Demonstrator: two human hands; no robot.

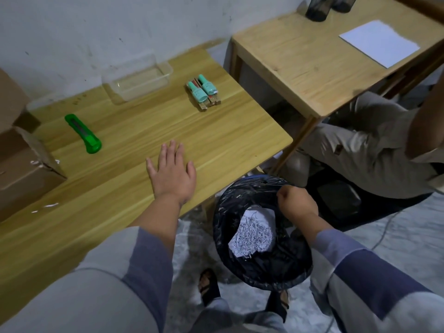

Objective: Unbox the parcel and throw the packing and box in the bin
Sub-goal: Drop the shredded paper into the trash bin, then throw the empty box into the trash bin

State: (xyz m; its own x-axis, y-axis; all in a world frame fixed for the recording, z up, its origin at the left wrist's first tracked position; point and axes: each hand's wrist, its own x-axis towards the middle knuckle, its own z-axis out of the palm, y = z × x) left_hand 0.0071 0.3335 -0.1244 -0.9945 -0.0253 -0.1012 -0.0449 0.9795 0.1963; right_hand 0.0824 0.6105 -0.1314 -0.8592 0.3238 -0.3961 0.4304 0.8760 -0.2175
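Observation:
A round bin (pixel 240 270) lined with a black plastic bag stands on the floor off the table's right corner. White shredded paper packing (pixel 254 233) lies inside it. My right hand (pixel 298 203) hovers over the bin's far rim with its fingers curled shut; nothing shows in it. My left hand (pixel 171 173) rests flat on the wooden table (pixel 134 140), fingers spread, holding nothing. An opened brown cardboard box (pixel 21 164) sits at the table's left edge. Two teal unpacked items (pixel 203 92) lie side by side near the far right of the table.
A green box cutter (pixel 83 134) lies left of centre on the table. A clear plastic tub (pixel 139 78) stands by the wall. A second wooden table (pixel 312 63) with a white sheet (pixel 379 43) is at the right; another person's legs (pixel 360 145) are beneath it. My sandalled feet (pixel 209 287) stand beside the bin.

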